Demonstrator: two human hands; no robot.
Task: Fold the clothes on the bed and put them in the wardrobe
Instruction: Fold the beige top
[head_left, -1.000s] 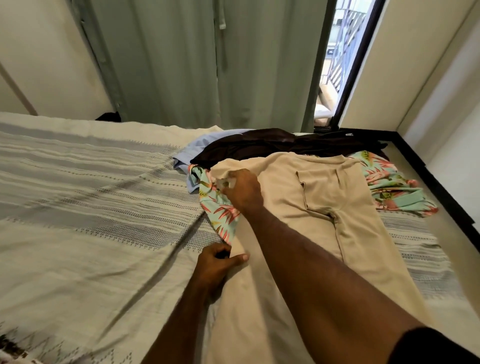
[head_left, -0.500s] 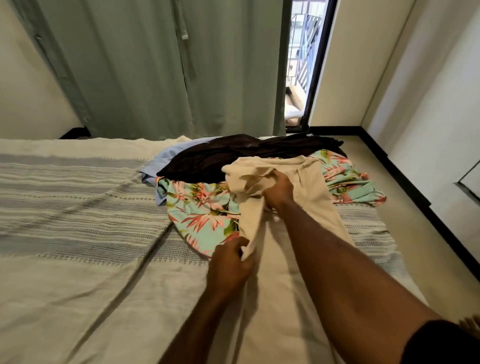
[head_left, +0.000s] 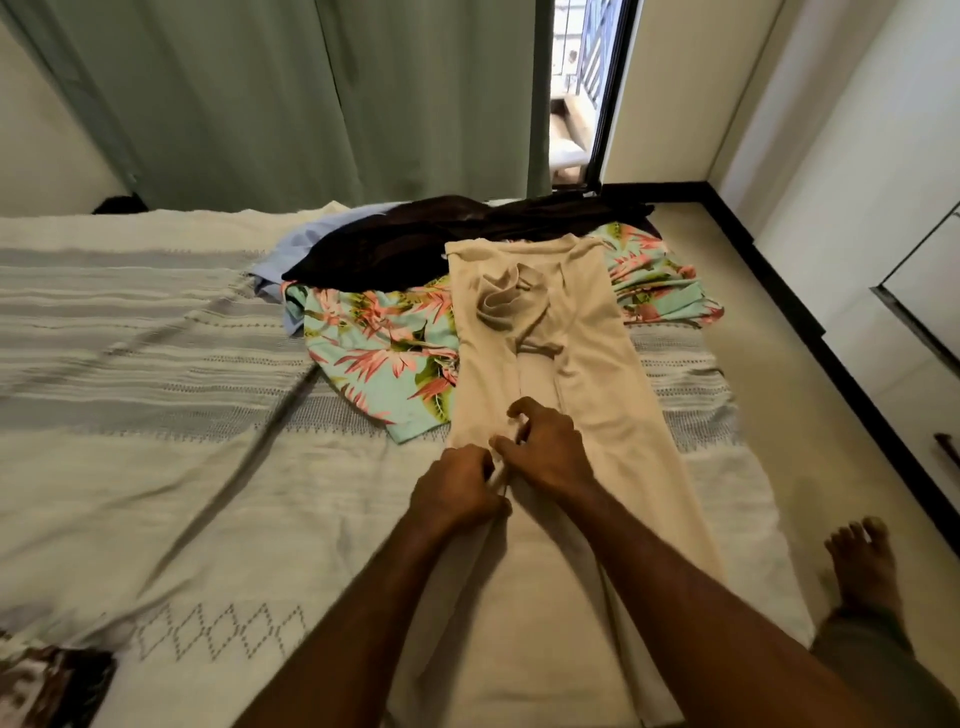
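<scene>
We are lining up the tan trousers on the bed. Our left hand and right hand both pinch the legs' edge. Next, we should fold them across.

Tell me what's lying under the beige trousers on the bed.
The beige trousers lie over a floral garment that shows on both sides of them, and over the striped bedspread nearer the hands. Whether anything else sits beneath them is hidden.
</scene>
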